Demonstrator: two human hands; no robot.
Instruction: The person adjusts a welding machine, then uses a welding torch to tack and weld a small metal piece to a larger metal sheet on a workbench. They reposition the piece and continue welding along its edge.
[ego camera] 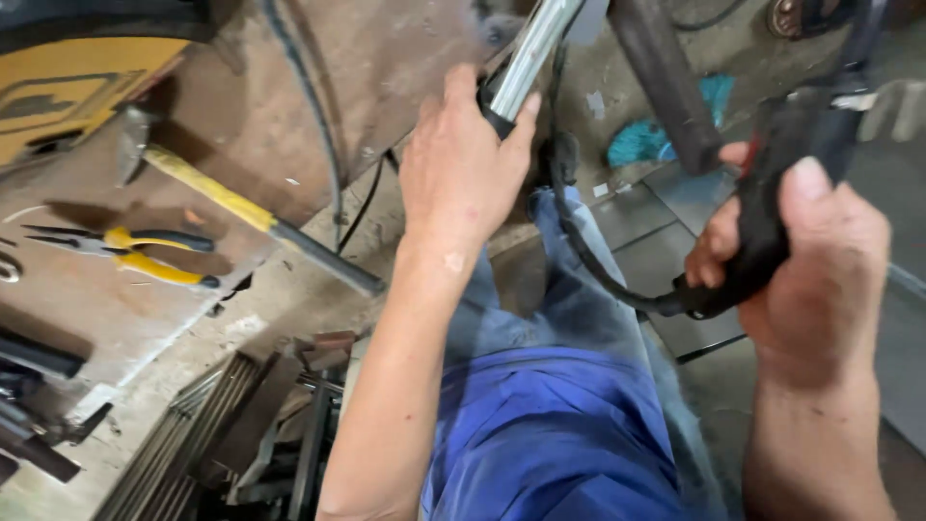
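Workshop floor, grimy concrete, scrap steel strips piled at lower left; we are looking down past blue trousers. Left hand (pixel 463 169) is wrapping closed around a shiny metal tube (pixel 529 53) where it meets a black collar, up at top centre. Right hand (pixel 815 260) is clenching a black welding torch handle (pixel 762 227), its cable (pixel 579 251) looping down between the hands. We are judging the tube rigid, smooth and likely slippery, so gripping at the collar suits; the torch feels light, its cable stiff and dragging. Yellow-handled pliers (pixel 135 253) and a hammer (pixel 241 207) are lying on the table (pixel 106 318), well apart.
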